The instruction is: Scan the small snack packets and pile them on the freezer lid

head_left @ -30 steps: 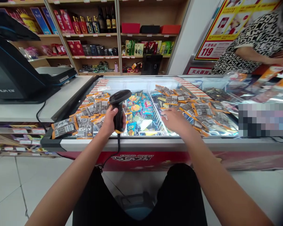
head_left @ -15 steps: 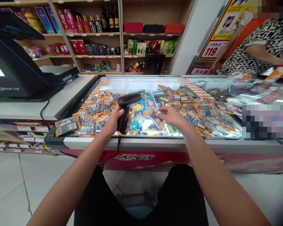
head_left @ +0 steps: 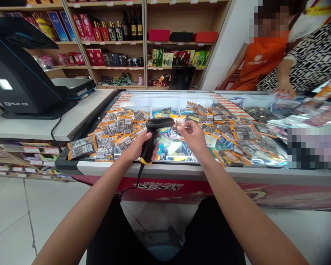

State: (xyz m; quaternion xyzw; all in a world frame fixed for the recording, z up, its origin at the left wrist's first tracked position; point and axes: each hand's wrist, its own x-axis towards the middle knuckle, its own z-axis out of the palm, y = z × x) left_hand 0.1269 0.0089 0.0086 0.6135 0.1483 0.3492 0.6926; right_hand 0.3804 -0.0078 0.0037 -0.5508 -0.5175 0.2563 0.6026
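Note:
My left hand (head_left: 139,146) is wrapped round the grip of a black and yellow handheld barcode scanner (head_left: 151,138), its head pointing right and its cable hanging down. Just right of the scanner head, my right hand (head_left: 193,138) pinches a small clear snack packet (head_left: 179,121) with orange ends, raised above the freezer's glass top. To the left lies a pile of similar packets (head_left: 127,125). A second group of packets (head_left: 217,116) spreads over the glass on the right. Colourful bags (head_left: 165,147) show beneath the glass between the piles.
A chest freezer (head_left: 143,170) stands before my knees. On the left counter is a black checkout terminal (head_left: 30,77). Shelves (head_left: 116,42) with bottles and boxes line the back. At the right, a person in an orange apron (head_left: 264,59) stands beside another in a patterned top (head_left: 317,55).
My right hand has brought the packet up and left, in front of the scanner head. The scanner has shifted slightly right and down. The person in orange is now more in view.

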